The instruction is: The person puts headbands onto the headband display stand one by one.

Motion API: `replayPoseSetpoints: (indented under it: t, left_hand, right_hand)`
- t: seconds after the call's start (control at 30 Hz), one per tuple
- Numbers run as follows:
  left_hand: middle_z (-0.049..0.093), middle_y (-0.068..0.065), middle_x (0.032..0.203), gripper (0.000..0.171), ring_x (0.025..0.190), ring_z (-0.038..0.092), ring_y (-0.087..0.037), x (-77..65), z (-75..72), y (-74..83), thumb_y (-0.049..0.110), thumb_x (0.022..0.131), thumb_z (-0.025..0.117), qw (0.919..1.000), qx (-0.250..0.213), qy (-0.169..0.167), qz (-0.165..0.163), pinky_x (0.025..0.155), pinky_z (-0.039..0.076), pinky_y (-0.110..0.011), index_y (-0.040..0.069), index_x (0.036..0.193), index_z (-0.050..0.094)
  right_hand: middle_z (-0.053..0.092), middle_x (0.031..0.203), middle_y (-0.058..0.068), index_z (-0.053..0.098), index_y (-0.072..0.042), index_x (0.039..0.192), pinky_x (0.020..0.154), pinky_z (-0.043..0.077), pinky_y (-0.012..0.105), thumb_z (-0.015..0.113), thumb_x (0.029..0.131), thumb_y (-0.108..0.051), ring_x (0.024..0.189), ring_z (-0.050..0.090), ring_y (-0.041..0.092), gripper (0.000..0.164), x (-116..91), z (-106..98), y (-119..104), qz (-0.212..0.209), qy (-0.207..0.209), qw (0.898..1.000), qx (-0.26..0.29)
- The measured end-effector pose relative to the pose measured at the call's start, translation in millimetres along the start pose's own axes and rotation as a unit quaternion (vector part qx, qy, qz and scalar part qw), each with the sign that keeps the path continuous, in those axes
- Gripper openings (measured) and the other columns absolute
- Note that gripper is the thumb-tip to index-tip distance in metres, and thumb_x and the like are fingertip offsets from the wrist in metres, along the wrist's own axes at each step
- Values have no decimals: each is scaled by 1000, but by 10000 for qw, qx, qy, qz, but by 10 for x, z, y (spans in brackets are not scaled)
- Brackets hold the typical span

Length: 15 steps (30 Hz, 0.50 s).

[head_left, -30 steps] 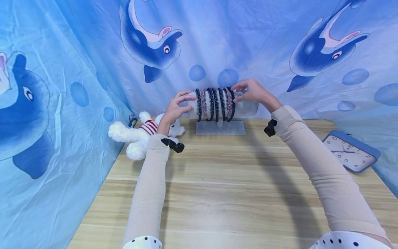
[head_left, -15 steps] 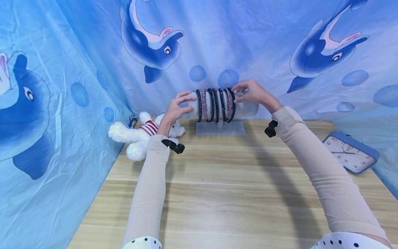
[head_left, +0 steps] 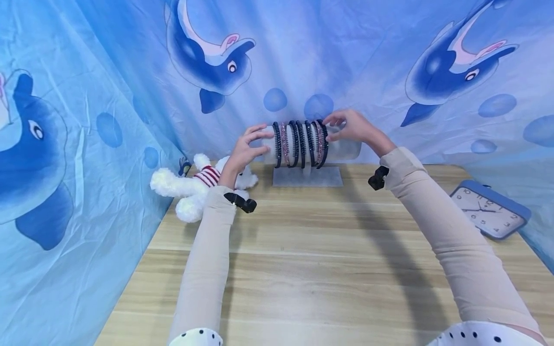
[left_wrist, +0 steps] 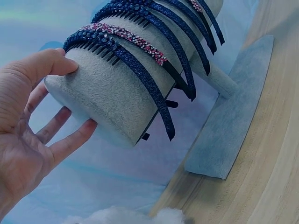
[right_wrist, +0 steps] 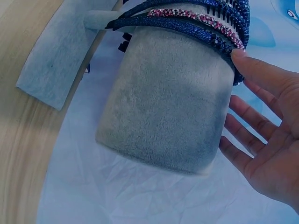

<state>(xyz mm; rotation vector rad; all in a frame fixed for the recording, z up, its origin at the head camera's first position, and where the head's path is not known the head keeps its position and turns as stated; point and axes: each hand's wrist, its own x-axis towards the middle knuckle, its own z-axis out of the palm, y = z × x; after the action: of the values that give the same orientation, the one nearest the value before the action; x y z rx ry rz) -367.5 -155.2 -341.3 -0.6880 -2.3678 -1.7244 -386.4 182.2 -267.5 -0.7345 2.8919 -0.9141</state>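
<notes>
A grey plush-covered headband stand [head_left: 346, 150] stands at the back of the table, its roll lying crosswise on a post. Several dark glittery headbands and pink-studded ones circle the roll. My left hand [head_left: 245, 151] holds the roll's left end; in the left wrist view the thumb presses on the grey cover [left_wrist: 100, 91] beside a dark blue headband [left_wrist: 145, 86], with the other fingers at the end's edge. On the other side, my right hand [head_left: 352, 126] pinches the rightmost dark blue headband [right_wrist: 182, 27], thumb on its beaded part and index finger partly hidden behind it.
A white plush toy [head_left: 190, 190] in a red-striped top lies left of the stand, partly behind the left wrist. A blue square clock [head_left: 489, 211] leans at the right beyond the right forearm. Behind the stand hangs a blue dolphin-print cloth [head_left: 346, 53].
</notes>
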Motion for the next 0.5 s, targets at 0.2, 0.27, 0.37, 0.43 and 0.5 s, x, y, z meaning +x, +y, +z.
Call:
replayPoseSetpoints:
  t: [0.2, 0.27, 0.37, 0.43, 0.5]
  left_hand:
    - [38, -8, 162, 44, 144, 39, -33, 65, 31, -158, -3, 88, 70, 9997, 90, 199, 71, 120, 34, -53, -1, 132, 64]
    - [41, -6, 161, 48, 141, 42, -31, 79, 48, -171, -3, 87, 70, 9995, 73, 286, 124, 119, 37, -51, 2, 134, 63]
    - [43, -7, 159, 53, 140, 45, -29, 89, 75, -173, -4, 86, 70, 9989, 5, 407, 240, 118, 38, -50, 4, 138, 61]
    - [44, -8, 158, 57, 140, 46, -29, 83, 90, -161, -5, 86, 70, 9985, -9, 462, 296, 118, 40, -49, 5, 141, 59]
    - [43, -9, 157, 62, 139, 47, -31, 65, 102, -143, -3, 87, 70, 9983, 127, 495, 267, 114, 45, -49, 7, 147, 54]
  right_hand:
    - [57, 135, 25, 55, -4, 144, 111, 42, 56, 76, 91, -14, 126, 51, 38, 59, -22, 21, -4, -31, 58, 10000, 57]
    - [57, 136, 25, 53, -4, 146, 112, 41, 57, 75, 92, -15, 127, 50, 38, 59, -35, 26, 1, -68, 111, 9998, 129]
    - [56, 140, 26, 54, -2, 145, 115, 40, 57, 73, 93, -13, 130, 50, 40, 56, -60, 39, 27, -225, 230, 9989, 351]
    - [54, 143, 26, 54, 1, 144, 116, 39, 58, 71, 94, -10, 132, 50, 41, 54, -87, 48, 54, -333, 319, 9974, 552]
    - [53, 146, 25, 54, 2, 143, 117, 38, 58, 70, 95, -9, 134, 49, 42, 52, -123, 60, 90, -435, 443, 9954, 732]
